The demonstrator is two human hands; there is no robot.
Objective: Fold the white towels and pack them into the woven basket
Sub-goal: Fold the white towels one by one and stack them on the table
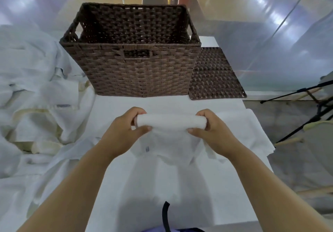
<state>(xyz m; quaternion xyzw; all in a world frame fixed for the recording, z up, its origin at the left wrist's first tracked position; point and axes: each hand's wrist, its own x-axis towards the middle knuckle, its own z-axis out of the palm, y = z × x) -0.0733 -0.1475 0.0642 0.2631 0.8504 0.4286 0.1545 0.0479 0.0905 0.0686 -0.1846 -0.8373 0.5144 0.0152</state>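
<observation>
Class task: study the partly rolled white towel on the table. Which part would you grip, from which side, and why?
Probably the two open ends of the rolled towel, one per hand, coming in from left and right as the left hand and right hand do. The roll lies crosswise, so end grips leave the middle free to turn over the loose tail nearer the person.

left hand (124, 125): fingers curled, gripping | right hand (212, 127): curled, gripping | forearms extended

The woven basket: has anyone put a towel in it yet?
No, the part of the woven basket interior in view shows only bare brown weave, while both hands are rolling a white towel on the table in front of it.
</observation>
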